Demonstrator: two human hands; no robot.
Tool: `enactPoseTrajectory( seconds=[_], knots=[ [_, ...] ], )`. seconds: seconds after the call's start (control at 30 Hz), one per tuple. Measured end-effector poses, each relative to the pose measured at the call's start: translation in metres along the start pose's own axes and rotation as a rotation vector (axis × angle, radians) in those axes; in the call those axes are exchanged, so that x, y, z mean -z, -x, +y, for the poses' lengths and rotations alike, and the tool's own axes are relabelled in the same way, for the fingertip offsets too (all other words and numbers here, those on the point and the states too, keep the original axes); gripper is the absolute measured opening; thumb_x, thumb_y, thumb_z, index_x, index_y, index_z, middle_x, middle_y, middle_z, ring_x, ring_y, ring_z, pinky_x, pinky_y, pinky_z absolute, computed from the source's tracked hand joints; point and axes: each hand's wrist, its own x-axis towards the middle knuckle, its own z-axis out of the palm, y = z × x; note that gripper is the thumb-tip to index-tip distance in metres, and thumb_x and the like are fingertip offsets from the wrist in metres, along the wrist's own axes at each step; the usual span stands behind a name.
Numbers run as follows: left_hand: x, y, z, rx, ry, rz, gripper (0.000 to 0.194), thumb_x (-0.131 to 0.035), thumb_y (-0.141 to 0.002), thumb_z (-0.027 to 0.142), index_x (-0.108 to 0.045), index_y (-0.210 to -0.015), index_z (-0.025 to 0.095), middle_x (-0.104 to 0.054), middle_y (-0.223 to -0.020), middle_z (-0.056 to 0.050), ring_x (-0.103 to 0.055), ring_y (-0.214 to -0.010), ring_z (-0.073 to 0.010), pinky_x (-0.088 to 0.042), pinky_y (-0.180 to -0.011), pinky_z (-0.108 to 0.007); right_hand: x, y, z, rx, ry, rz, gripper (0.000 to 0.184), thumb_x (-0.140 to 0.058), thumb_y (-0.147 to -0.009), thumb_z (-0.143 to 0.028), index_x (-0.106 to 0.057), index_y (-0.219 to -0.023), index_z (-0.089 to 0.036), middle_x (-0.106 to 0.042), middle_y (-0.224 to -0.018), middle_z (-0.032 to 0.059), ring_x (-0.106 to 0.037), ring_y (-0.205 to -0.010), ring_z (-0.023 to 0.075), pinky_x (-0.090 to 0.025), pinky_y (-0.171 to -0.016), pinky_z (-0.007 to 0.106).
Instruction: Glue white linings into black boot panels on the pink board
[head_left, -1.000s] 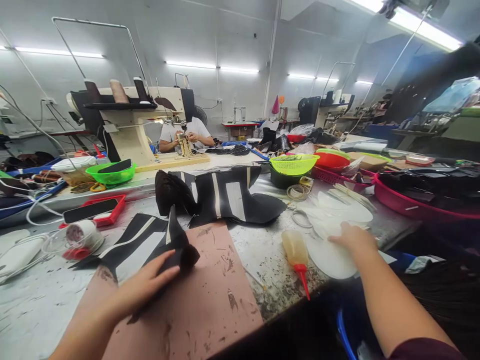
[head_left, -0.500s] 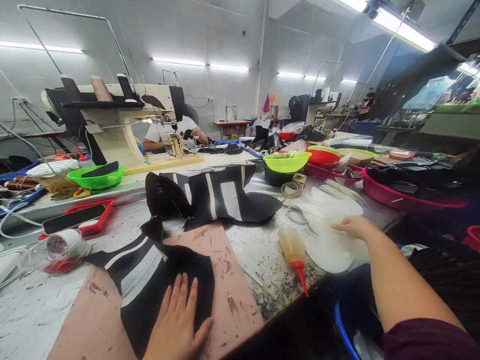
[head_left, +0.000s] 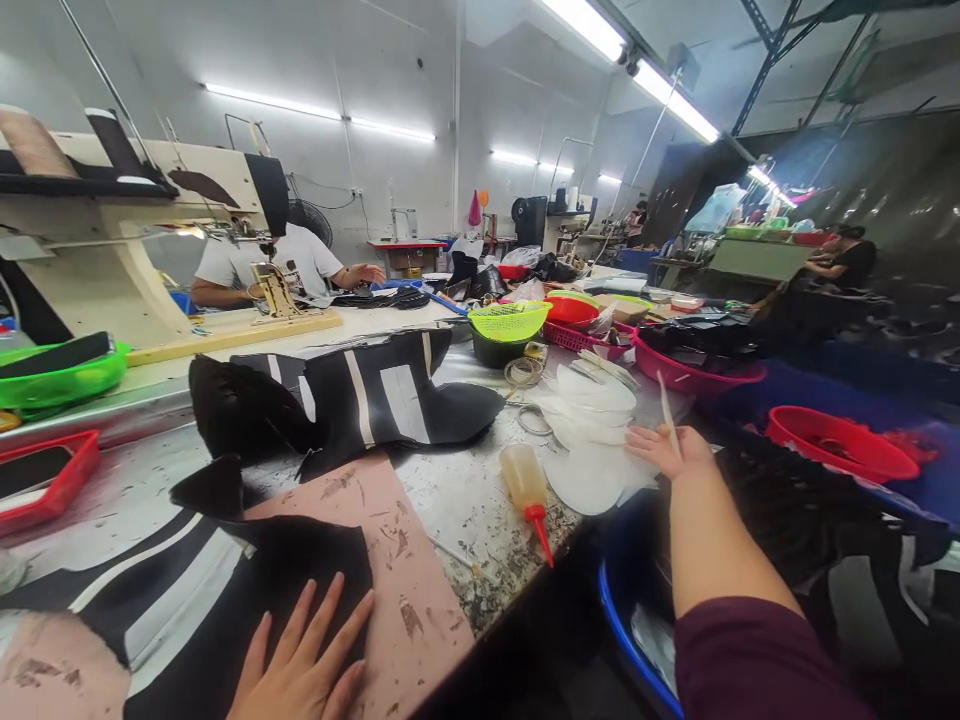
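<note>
My left hand (head_left: 304, 655) lies flat with fingers spread on a black cut piece with pale strips (head_left: 300, 545). That piece rests on a stained pink sheet (head_left: 420, 630). My right hand (head_left: 675, 450) is at the right edge of a pile of thin white rounded pieces (head_left: 589, 480). Upright between its thumb and fingers is a thin white piece (head_left: 666, 405), seen nearly edge-on. Beside the pile lies a squeeze bottle (head_left: 523, 478) with a red nozzle. More black pieces with pale strips (head_left: 405, 400) are stacked behind the pink sheet.
A sewing machine (head_left: 142, 260) stands at the back left, with a person (head_left: 262, 265) behind it. Green (head_left: 510, 318) and magenta (head_left: 697, 375) baskets line the far side. Below the table's right edge are a blue-rimmed tub (head_left: 619, 620) and a red basin (head_left: 840, 440).
The view has turned to the right. My right hand has lifted a thin white piece on edge at the pile. The left hand stays flat on the black piece, its fingers spread wider.
</note>
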Motion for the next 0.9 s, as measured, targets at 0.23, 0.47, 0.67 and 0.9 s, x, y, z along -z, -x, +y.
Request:
enactPoseTrajectory(
  seconds=[0.23,0.47,0.67,0.9],
  knots=[
    [0.023,-0.008,0.025,0.027,0.198,0.087,0.036,-0.05,-0.072,0.041,-0.067,-0.102,0.03,-0.051,-0.128,-0.008,-0.037,-0.124,-0.0372,-0.023,-0.1,-0.063,-0.031,0.071,-0.047,0.12,-0.411,-0.163,0.037,-0.049,-0.072,-0.051,-0.06,-0.086,-0.018,-0.064,-0.081,0.0084,-0.061,-0.075,0.0229,-0.052,-0.067,0.038],
    [0.052,0.006,0.102,-0.016,1.127,0.28,0.034,-0.038,-0.085,0.05,-0.055,-0.088,0.021,-0.057,-0.076,-0.003,-0.055,-0.067,-0.0169,-0.048,-0.061,-0.028,-0.098,0.235,-0.098,0.807,-0.709,-0.756,0.021,-0.052,-0.081,-0.035,-0.062,-0.096,-0.023,-0.062,-0.093,0.0076,-0.058,-0.087,0.0208,-0.047,-0.079,0.036],
    [0.057,0.022,0.113,-0.189,0.942,0.127,0.017,-0.055,-0.076,0.035,-0.049,-0.072,0.02,-0.053,-0.076,-0.003,-0.05,-0.071,-0.0172,-0.042,-0.065,-0.028,-0.097,0.247,-0.109,0.438,-0.943,-0.997,0.027,-0.059,-0.075,-0.046,-0.05,-0.074,-0.02,-0.049,-0.072,-0.0003,-0.049,-0.063,0.0125,-0.041,-0.059,0.026],
    [0.054,0.026,0.115,-0.044,1.107,0.131,0.019,-0.047,-0.068,0.029,-0.033,-0.059,0.02,-0.042,-0.062,0.001,-0.04,-0.06,-0.0135,-0.032,-0.054,-0.025,-0.103,0.258,-0.098,0.35,-1.0,-1.083,0.031,-0.065,-0.072,-0.046,-0.052,-0.074,-0.019,-0.049,-0.07,-0.0004,-0.045,-0.064,0.0118,-0.039,-0.061,0.024]
  ],
)
